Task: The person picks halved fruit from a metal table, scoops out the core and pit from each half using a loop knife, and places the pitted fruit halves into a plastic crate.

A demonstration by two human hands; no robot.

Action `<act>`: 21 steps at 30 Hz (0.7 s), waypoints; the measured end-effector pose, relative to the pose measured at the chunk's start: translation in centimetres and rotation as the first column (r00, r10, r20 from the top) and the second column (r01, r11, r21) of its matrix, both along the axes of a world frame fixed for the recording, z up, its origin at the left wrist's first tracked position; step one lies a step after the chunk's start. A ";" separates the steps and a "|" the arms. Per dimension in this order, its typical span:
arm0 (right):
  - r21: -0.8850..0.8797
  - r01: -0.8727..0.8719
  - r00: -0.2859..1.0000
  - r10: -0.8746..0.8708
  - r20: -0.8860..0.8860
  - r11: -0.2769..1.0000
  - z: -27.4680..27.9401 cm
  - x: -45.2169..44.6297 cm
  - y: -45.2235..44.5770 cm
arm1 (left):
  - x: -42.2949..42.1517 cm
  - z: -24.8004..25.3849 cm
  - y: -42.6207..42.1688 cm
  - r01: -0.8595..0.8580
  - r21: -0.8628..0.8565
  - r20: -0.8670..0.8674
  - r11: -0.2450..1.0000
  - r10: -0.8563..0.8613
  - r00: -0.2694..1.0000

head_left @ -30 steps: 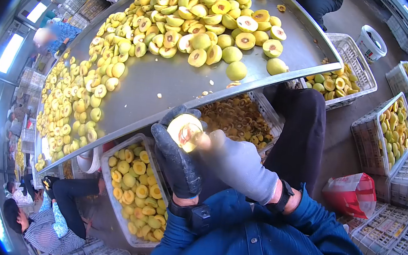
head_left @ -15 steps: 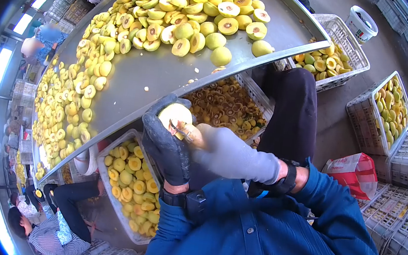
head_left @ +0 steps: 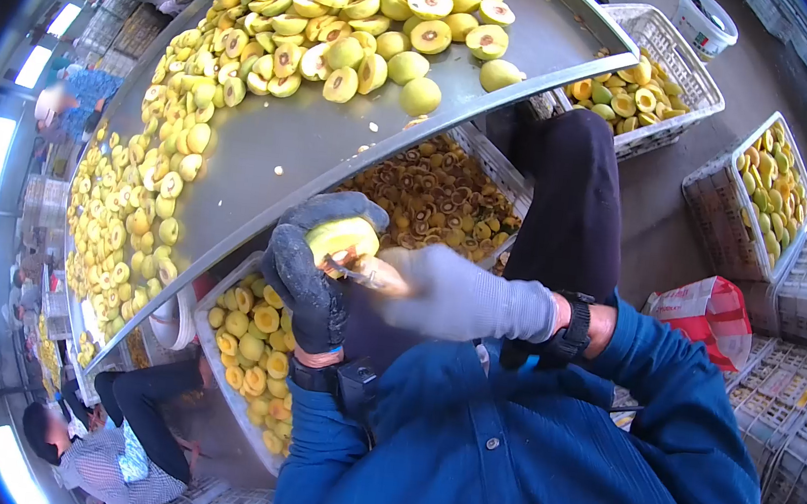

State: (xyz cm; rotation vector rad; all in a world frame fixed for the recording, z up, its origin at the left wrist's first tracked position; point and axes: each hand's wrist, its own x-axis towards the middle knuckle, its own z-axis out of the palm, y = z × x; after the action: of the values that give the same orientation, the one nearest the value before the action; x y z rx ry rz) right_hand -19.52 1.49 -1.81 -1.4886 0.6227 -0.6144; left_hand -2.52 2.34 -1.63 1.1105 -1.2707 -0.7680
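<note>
Metal table (head_left: 277,143): fills the upper left, its raised rim just beyond the hands; halved yellow-green fruit (head_left: 354,27) piled on its far and left parts, small pale bits near the rim.
Scrap crate (head_left: 495,163): under the table edge, holding brown-centred pieces, partly hidden by the right hand.
Left crate (head_left: 224,381): beside the left forearm, full of fruit.
Trousered knee (head_left: 575,187): raised between the scrap crate and the right side of the floor.
Right side: 2 fruit-filled crates (head_left: 717,208), a white bucket (head_left: 703,27), a red-and-white bag (head_left: 705,311), stacked crates (head_left: 789,410).
Co-workers (head_left: 111,463): 3 visible at the left, apart from these hands.
Cut fruit (head_left: 343,238): in the left hand (head_left: 308,261), before the chest, near the rim.
Dark glove: fingers curled around the fruit, cut face exposed.
Pale grey glove: right hand (head_left: 463,294) reaches leftward, roughly level, fingers closed on a slim tool (head_left: 352,271) whose tip meets the cut face; finger detail blurred.
</note>
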 end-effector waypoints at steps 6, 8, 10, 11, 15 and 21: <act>-0.186 -0.003 0.992 -0.021 -0.126 0.983 0.7 -1.2 -1.2 | -1.5 1.1 -1.3 0.142 0.045 -0.381 0.989 -0.114 0.918; -0.274 0.000 0.981 -0.052 -0.184 0.962 0.9 -1.4 -1.4 | -1.3 1.6 -1.7 0.209 0.126 -0.504 0.970 -0.119 0.856; -0.326 -0.005 0.982 -0.057 -0.182 0.945 0.8 -1.2 -1.5 | -1.3 2.2 -1.7 0.100 0.145 -0.312 0.984 -0.050 0.949; -0.211 -0.007 0.992 -0.019 -0.123 0.978 0.9 -0.9 -1.3 | -1.3 2.4 -1.7 0.072 0.138 -0.286 0.988 -0.029 0.958; -0.163 -0.009 0.996 -0.005 -0.085 0.987 1.0 -0.7 -1.7 | -1.9 2.9 -2.0 0.071 0.076 -0.331 0.995 -0.042 0.943; -0.178 -0.041 0.995 0.025 -0.094 0.983 1.5 -1.1 -2.3 | -1.0 3.7 -2.5 0.245 -0.063 -0.127 0.968 -0.251 0.960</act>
State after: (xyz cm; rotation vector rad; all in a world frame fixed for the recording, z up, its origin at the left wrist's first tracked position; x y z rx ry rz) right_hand -20.64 -0.76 -0.32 -1.7004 0.6247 -0.5913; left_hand -3.54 -0.12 2.05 0.8560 -1.3208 -0.9790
